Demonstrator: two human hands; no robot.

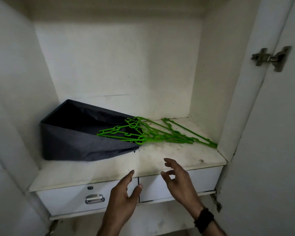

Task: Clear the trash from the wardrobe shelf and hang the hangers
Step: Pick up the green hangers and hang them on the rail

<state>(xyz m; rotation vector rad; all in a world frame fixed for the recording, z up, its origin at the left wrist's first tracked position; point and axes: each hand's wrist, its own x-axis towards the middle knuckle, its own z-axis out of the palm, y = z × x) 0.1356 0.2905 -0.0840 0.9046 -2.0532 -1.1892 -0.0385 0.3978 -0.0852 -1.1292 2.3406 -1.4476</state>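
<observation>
The left hand (124, 193) and right hand (179, 181), at 6 o'clock, are both open and empty before the drawers (71, 200). Green hangers (153, 133) lie on the shelf (177, 155) at center, hooks over the grey bin (75, 138) at 9 o'clock.

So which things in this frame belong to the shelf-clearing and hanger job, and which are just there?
Belongs to the job:
- green hangers, piled on the shelf, partly over the bin
- wardrobe shelf, dirty
- left hand and right hand, both open and empty

Just there:
- dark fabric bin, collapsed
- drawers below
- door hinge
</observation>
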